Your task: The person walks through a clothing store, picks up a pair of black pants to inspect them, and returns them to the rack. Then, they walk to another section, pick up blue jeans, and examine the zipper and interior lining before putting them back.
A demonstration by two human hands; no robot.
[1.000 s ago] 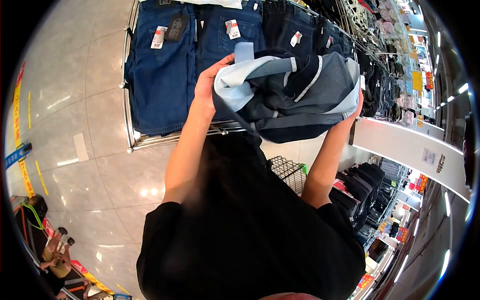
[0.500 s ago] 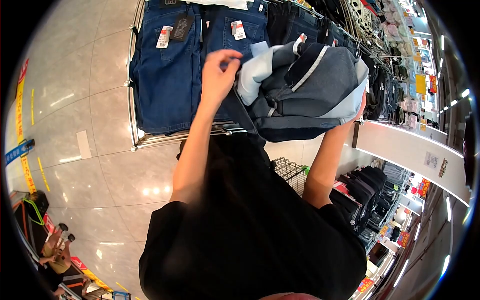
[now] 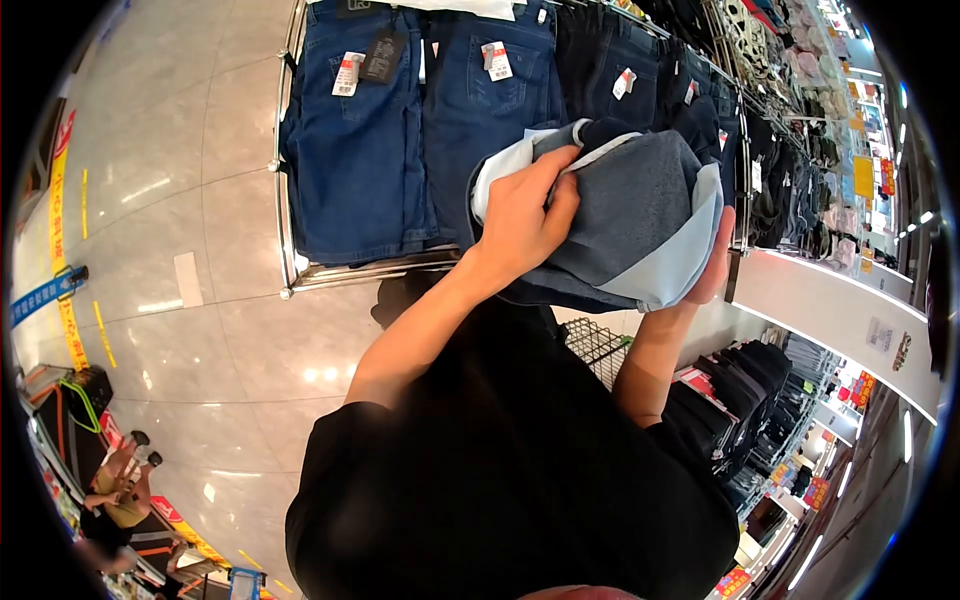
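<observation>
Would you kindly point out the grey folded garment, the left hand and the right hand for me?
grey folded garment (image 3: pixel 645 205), head view, on the dark grey top panel.
left hand (image 3: pixel 520 220), head view, on the back of the hand.
right hand (image 3: pixel 716 260), head view, on the fingers at the garment's edge.

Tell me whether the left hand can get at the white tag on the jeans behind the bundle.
Probably yes: the left hand lies on the folded garment, close to the white tag with nothing between, while the right hand supports its far side.
</observation>
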